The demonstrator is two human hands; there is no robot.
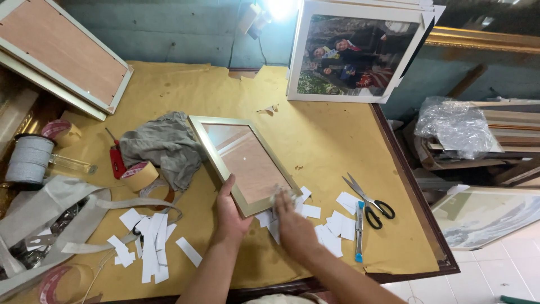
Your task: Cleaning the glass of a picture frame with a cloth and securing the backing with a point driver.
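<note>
The small picture frame (243, 162) with a pale gold border lies flat on the surface (315, 135), which is covered with yellow-brown paper. It sits near the middle, turned at an angle, and its glass reflects a brownish colour.

The left hand (229, 213) grips the near left edge of the frame, with the thumb on top of the border and the fingers closed around the side. The right hand (292, 220) is blurred; it presses a small whitish wad (279, 195) on the near right corner of the frame, and the fingers are bent over this wad.

Just left of the frame lies a grey cloth (164, 147), and beside it a roll of tape (140, 175) and a red tool (117, 160). White paper strips (147, 242) are scattered on both sides of the hands. To the right, scissors (368, 201) with black handles lie next to a blue-tipped cutter (359, 231). A large framed photograph (360, 53) leans against the wall at the back.
</note>
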